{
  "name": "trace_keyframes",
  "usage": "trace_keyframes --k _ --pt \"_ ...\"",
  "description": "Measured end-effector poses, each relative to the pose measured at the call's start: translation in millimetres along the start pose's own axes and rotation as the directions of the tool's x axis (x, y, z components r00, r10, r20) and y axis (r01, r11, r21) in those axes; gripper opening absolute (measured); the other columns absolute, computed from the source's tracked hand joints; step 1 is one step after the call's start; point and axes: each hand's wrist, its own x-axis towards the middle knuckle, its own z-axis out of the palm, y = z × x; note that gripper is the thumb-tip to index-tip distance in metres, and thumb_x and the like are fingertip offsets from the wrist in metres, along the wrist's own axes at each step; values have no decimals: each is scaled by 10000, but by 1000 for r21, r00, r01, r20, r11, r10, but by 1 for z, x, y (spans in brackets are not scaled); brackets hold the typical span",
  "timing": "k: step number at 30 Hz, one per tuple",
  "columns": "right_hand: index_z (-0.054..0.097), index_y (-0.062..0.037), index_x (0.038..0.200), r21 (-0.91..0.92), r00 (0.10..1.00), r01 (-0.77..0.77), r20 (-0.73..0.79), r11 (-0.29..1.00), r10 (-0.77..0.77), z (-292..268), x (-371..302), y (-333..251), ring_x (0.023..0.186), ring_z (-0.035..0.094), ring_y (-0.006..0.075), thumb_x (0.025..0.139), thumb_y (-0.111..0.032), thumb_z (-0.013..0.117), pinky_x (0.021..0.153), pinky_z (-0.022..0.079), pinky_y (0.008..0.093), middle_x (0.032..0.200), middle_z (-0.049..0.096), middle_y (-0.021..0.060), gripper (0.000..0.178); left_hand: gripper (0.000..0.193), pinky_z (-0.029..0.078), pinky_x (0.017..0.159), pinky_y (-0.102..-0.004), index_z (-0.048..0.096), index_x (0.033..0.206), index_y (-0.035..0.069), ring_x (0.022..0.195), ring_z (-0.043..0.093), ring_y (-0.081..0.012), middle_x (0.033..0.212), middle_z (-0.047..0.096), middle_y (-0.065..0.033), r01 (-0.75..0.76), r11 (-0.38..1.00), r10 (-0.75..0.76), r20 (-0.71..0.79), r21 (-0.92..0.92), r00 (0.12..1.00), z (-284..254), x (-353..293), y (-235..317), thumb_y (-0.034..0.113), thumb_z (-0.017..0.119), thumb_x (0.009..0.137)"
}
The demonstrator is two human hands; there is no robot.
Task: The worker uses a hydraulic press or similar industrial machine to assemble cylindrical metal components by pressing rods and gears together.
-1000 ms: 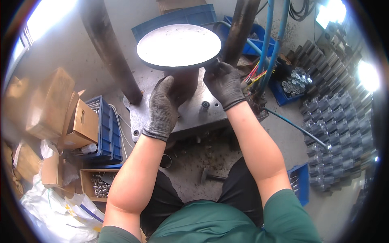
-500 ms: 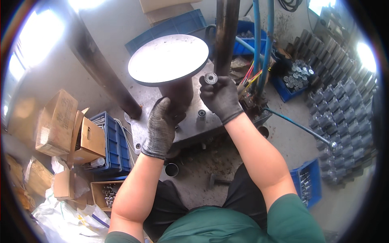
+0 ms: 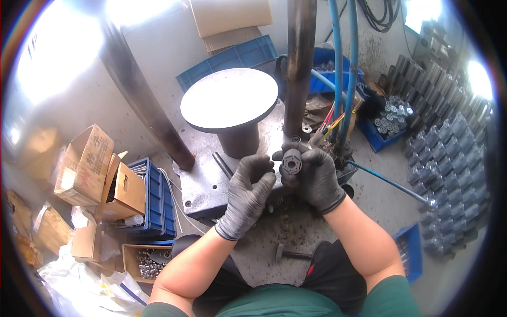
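Observation:
In my right hand [image 3: 319, 182], in a dark grey work glove, is a short grey metal cylinder [image 3: 291, 163] with a spoked end face and a central hole, turned up towards me. My left hand [image 3: 248, 193], also gloved, hovers just left of it, fingers curled but apart from the thumb, with no object visible between them. A dark rod [image 3: 222, 165] lies on the metal base plate [image 3: 203, 182] beside the left fingers; its lower end is hidden. Behind the hands, a round bright-topped disc [image 3: 229, 99] stands on a thick dark column [image 3: 240, 140].
Two dark pillars [image 3: 145, 100] [image 3: 301, 68] rise from the base plate. Blue hoses [image 3: 338, 68] and coloured wires are at right. Stacked metal cylinders [image 3: 446, 174] and a blue bin [image 3: 383, 137] stand farther right. Cardboard boxes [image 3: 82, 166] are at left; a hammer [image 3: 288, 254] lies below.
My left hand has come away from the column and moved right and nearer. My right hand has drawn nearer, now with the larger cylinder in it instead of a small round part.

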Motion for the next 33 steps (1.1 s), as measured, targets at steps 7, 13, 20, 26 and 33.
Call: trace_keyframes --k 7,13,20,26,33 --pt "590 0 1251 -97 1000 10 20 995 -8 -4 -22 2 984 653 240 843 -180 555 830 576 355 1102 650 141 447 433 501 967 -410 593 1264 53 1120 600 -327 1255 563 -175 -464 683 416 222 564 882 13 -1 13 44 720 850" --pt "579 20 1255 78 985 -172 25 982 170 0 -25 4 897 674 226 843 -182 546 801 580 338 1021 675 126 460 439 494 987 -441 577 1272 49 1156 586 -337 1244 567 -171 -488 692 404 275 532 873 14 -6 4 54 720 857" --pt "595 12 1173 131 978 -205 53 970 200 -13 -34 13 805 665 209 850 -200 551 753 578 328 971 679 93 389 443 500 980 -446 570 1273 40 1136 591 -335 1230 568 -168 -470 733 331 345 492 878 9 -9 0 56 717 856" --pt "601 -18 1141 207 962 -243 -74 948 263 -18 -49 22 798 650 186 874 -198 537 661 528 290 963 677 78 329 398 524 998 -383 531 1339 38 1212 593 -277 1318 513 -149 -417 750 197 428 514 882 0 -20 4 124 664 973" --pt "618 -47 1185 32 964 -224 -140 974 226 -17 -64 34 859 636 146 931 -226 564 722 492 265 997 676 43 316 448 523 964 -358 524 1374 25 1134 621 -246 1251 550 -150 -409 747 170 444 525 880 -7 -32 6 135 685 971"
